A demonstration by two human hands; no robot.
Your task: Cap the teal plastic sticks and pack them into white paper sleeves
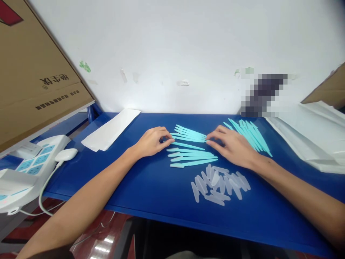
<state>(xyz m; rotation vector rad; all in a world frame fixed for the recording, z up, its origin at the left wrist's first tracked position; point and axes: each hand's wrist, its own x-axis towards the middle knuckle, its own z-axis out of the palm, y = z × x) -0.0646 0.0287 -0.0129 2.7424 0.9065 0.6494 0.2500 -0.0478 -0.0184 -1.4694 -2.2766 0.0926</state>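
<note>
Several thin teal plastic sticks lie in a loose row on the blue table top. My left hand pinches the left end of the upper teal sticks, fingers curled together. Facing it, my right hand presses its fingertips on the right end of the same bunch. A second pile of teal sticks lies behind my right hand. A heap of several clear plastic caps sits in front of my right wrist.
A white folded sheet lies at the table's back left. A white device with teal buttons and a white cabled puck stand at the left. A cardboard box leans left. White plastic bags fill the right.
</note>
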